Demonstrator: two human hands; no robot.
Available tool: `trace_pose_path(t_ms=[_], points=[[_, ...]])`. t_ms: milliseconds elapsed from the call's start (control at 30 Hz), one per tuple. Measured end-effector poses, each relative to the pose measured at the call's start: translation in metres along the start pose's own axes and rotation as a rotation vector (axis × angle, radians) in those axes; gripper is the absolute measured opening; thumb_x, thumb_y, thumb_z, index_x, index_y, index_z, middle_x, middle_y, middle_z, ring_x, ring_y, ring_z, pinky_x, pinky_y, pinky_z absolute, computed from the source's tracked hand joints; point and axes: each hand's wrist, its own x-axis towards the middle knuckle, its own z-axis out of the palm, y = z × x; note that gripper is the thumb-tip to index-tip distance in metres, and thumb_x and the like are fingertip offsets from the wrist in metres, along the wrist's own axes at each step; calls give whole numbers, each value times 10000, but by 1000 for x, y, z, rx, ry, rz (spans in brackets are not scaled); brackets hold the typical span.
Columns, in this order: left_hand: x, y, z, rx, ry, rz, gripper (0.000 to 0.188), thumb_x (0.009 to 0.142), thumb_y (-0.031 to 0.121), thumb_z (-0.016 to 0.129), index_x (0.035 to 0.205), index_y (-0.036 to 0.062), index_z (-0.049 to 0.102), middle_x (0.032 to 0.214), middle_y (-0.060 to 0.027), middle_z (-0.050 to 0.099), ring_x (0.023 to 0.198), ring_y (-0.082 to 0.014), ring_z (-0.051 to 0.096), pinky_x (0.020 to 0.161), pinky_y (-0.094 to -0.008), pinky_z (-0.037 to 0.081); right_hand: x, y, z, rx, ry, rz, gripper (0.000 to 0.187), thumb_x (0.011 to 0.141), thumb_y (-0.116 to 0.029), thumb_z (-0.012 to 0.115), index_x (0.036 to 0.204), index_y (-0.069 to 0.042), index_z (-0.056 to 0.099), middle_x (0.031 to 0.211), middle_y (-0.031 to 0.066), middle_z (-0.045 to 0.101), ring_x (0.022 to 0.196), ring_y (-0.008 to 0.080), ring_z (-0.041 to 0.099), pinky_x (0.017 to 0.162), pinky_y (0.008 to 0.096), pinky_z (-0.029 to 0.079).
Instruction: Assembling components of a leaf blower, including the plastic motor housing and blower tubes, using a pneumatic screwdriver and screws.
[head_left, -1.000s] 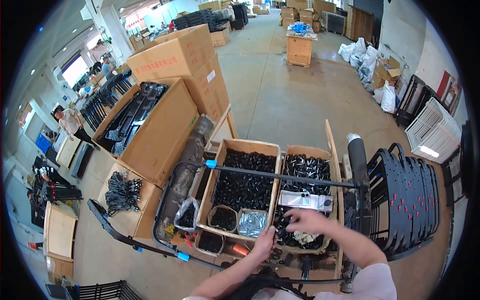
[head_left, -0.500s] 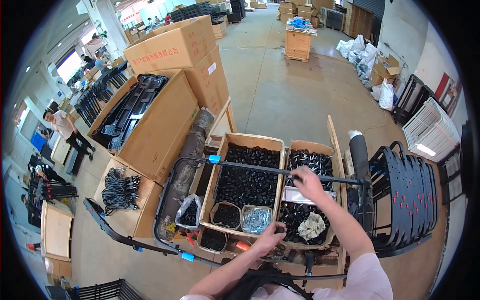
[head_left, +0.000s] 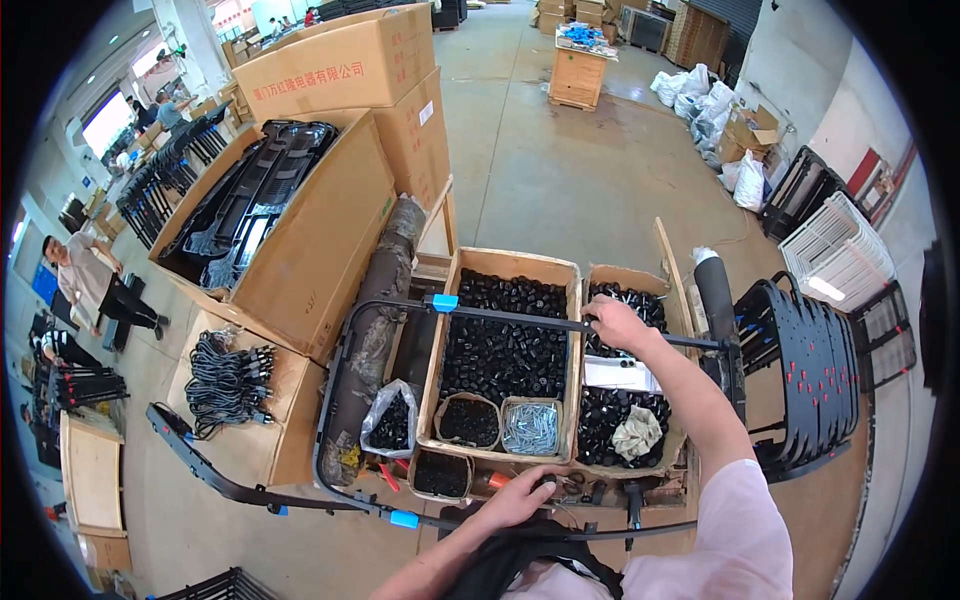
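Observation:
A black tubular metal frame (head_left: 515, 317) with blue pieces on it lies across the wooden bins in front of me. My right hand (head_left: 618, 325) is at its far bar, fingers closed around a small dark piece that I cannot make out. Closer to my body, my left hand (head_left: 515, 499) grips a small black cap (head_left: 546, 481) between thumb and fingers, just above the frame's near bar. Black caps (head_left: 505, 345) fill the large bin beyond. Silver screws (head_left: 531, 428) lie in a small box in its near right corner.
Right of the large bin, another bin (head_left: 590, 448) holds black parts and a crumpled bag. A power screwdriver (head_left: 634, 505) hangs near me. Cable bundles (head_left: 230, 380) sit on a carton at left. Stacked black frames (head_left: 810, 375) stand at right. A person (head_left: 95, 280) stands far left.
My view has shifted slightly. My left hand has drawn nearer to my body with the cap. My right hand has stayed at the far bar, its fingers now closer against it.

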Motion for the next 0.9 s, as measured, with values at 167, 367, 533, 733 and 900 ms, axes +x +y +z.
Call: trace_pose_path(t_ms=[167,367,533,733,900], points=[[-26,-8,-25,37,-5,36,400,1092,218,547,1463,68,549,1429,-163,615,1328,-256,588,1130,-370,448,11,-16,-1,-112,-96,199,319,889,-135,697,1185,-20,725,1164,207,693,1140,384,666,1011,474,536],[-46,-25,-42,-62,-102,-49,388,1068,204,602,1424,57,559,1316,-150,672,1232,-253,646,1066,-374,493,19,-29,7,-251,2,399,397,982,-403,589,1101,-48,722,993,218,753,990,405,727,883,541,569],[-60,-41,-37,36,-53,68,384,1068,139,598,1446,97,542,1127,-62,662,1012,-128,628,918,-305,526,23,-26,12,-259,2,427,410,992,-431,577,1089,-64,731,968,232,755,965,406,735,861,534,583],[-69,-26,-23,114,14,23,396,1038,204,636,1410,92,559,1209,-187,698,1139,-299,692,991,-396,529,17,-5,23,-254,59,435,432,1007,-410,571,1002,-11,739,981,260,752,965,430,733,887,538,582],[-77,-13,4,224,78,22,406,1027,206,649,1403,95,543,1213,-205,692,1126,-393,682,978,-436,538,26,-22,-2,-114,-320,533,446,973,-404,602,1024,8,763,1029,253,766,1029,403,743,935,504,584]])
